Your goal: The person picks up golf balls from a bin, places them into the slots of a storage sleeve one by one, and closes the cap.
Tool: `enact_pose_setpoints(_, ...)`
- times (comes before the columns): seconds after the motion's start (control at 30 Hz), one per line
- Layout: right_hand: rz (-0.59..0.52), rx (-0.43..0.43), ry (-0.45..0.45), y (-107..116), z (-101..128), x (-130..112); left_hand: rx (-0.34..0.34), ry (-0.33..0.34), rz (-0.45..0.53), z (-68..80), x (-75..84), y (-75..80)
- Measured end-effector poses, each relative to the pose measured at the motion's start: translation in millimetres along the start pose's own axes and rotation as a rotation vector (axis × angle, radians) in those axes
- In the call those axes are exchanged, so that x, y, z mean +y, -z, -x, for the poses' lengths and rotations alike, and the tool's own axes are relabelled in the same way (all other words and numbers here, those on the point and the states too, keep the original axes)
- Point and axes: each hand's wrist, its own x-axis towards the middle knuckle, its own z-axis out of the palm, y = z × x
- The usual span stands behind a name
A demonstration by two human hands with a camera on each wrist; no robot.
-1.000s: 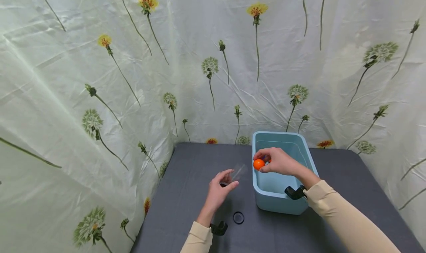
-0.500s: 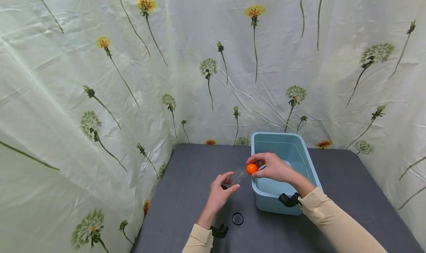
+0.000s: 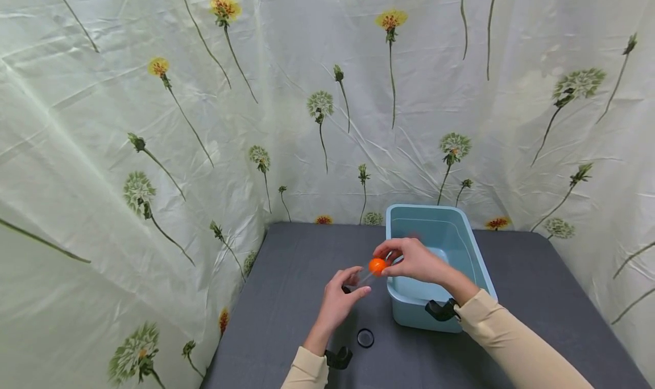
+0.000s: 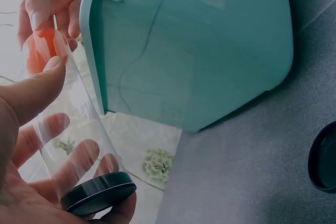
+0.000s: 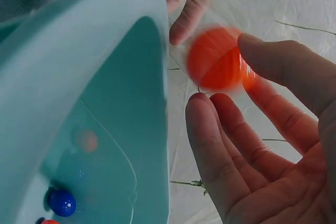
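Note:
My left hand (image 3: 358,281) grips a clear plastic tube (image 3: 361,277) with a black base (image 4: 97,195), tilted with its open mouth up and to the right. My thumb and fingers wrap around it (image 4: 79,145). My right hand (image 3: 381,262) pinches an orange ball (image 3: 377,265) right at the tube's mouth. The ball looks blurred in the right wrist view (image 5: 218,59) and shows through the tube wall in the left wrist view (image 4: 42,51).
A light blue tub (image 3: 441,211) holding water stands just right of the hands, with a blue ball (image 5: 63,203) and other small balls at its bottom. A black lid (image 3: 365,338) lies on the dark grey table (image 3: 286,298). Flowered curtains close in the back and sides.
My right hand carried the orange ball from over the tub leftward and down to the tube's mouth. My left hand and the tube stayed about where they were.

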Motion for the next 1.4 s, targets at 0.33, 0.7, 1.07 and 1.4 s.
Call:
enact_pose_setpoints(0.33,0.055,0.048,-0.008,8,0,8,0.004,0.011,0.062,3.4,-2.0,1.7)
enact_pose_setpoints(0.7,0.089,0.079,-0.169,42,-11,38,0.014,-0.018,0.1,6.3,-5.0,4.5)
enact_pose_setpoints(1.07,0.196,0.056,-0.385,57,-35,87,0.09,-0.005,0.091,2.3,-5.6,6.6)
enact_pose_setpoints(1.4,0.187,0.026,-0.423,52,-34,123,0.04,-0.011,0.16,6.3,-8.2,13.6)
